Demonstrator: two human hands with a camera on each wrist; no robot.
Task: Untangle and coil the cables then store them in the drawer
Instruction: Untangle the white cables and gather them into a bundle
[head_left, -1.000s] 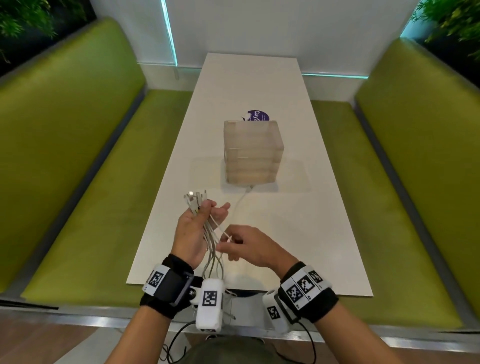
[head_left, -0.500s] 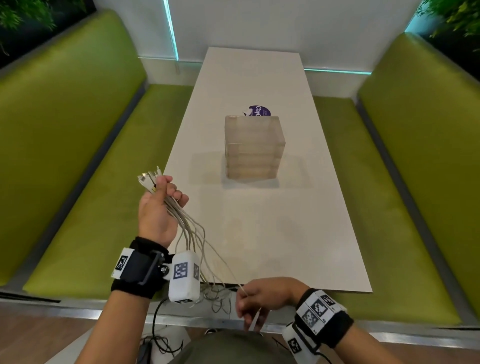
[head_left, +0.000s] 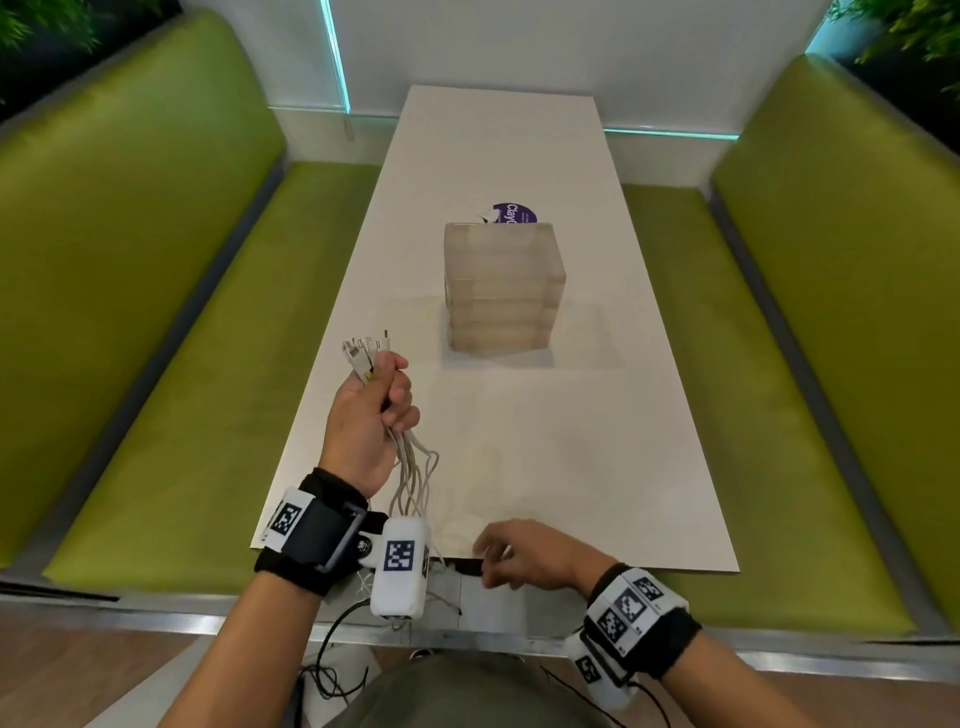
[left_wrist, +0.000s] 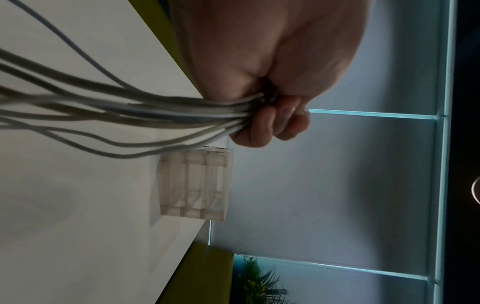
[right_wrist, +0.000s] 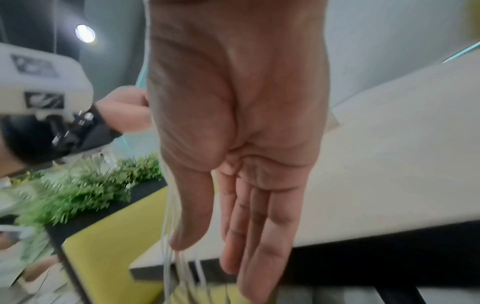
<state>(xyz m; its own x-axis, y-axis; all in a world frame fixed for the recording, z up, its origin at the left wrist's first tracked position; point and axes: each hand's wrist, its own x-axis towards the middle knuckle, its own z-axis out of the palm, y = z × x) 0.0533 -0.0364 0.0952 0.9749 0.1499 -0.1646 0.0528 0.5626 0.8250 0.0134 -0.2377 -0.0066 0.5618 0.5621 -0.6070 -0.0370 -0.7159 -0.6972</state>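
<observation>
Left hand (head_left: 370, 415): we see it clamped round the white cables (head_left: 413, 470), plugs up.
Right hand (head_left: 524, 553): fingers straight, holding nothing, near surface (head_left: 597, 441) edge.
Drawer unit (head_left: 503, 291): farther along.

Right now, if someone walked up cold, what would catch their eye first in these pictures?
Probably the left hand, raised over the near left part of the long white table and gripping a bundle of thin white cables, connector ends fanned above the fist and strands trailing off the near edge. Next, the translucent plastic drawer unit standing mid-table, flanked by bright green padded benches. The right hand hovers open at the near edge.
</observation>
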